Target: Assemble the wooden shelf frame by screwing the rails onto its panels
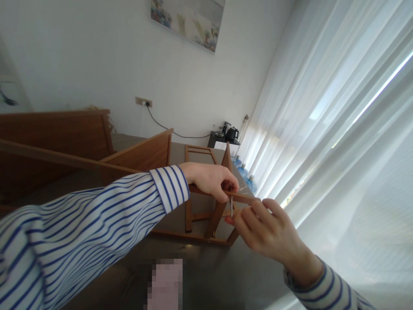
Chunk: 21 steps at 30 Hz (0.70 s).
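Observation:
A brown wooden frame [243,198] stretches across the middle of the head view, its upper rail passing between my hands. My left hand [211,178] is closed over the top of this rail, thumb on the near side and the other fingers curled behind it, partly hidden. Just below the rail, my right hand [263,228] pinches the lower end of a thin silvery metal rod [231,207]. The rod stands nearly upright, its top reaching the rail's underside. Whether it is a hex key or a bolt I cannot tell.
Larger wooden panels [142,153] stand at the left, and a slatted wooden frame [189,211] lies behind my hands. A black kettle [231,134] sits on a small cabinet [222,144] by the wall. Blue water bottles [243,170] line the white curtain [284,107].

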{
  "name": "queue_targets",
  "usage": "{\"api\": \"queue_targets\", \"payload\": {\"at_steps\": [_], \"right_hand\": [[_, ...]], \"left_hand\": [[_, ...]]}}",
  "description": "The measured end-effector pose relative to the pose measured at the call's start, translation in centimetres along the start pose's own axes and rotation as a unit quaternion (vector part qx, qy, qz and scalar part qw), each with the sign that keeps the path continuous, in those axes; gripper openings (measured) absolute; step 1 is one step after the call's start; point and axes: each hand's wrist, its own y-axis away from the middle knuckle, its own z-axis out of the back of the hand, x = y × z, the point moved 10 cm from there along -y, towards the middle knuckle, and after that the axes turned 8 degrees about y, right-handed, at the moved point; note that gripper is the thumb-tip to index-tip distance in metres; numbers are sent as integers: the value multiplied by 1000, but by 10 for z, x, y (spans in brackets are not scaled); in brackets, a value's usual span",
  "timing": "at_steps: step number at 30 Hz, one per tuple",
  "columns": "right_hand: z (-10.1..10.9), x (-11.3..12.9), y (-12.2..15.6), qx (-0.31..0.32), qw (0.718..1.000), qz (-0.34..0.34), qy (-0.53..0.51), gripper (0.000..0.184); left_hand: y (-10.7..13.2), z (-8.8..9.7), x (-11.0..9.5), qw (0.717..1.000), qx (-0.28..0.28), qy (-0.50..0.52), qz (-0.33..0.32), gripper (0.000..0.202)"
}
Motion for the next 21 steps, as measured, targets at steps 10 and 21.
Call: {"api": "queue_targets", "payload": {"at_steps": [10, 21], "right_hand": [[1, 0, 2, -13, 999, -32, -7, 23], [-3, -1, 2, 2, 998, -55, -27, 25]], "left_hand": [[1, -2, 0, 1000, -4, -2, -1, 26], [1, -2, 0, 1000, -9, 2, 1, 25]]}}
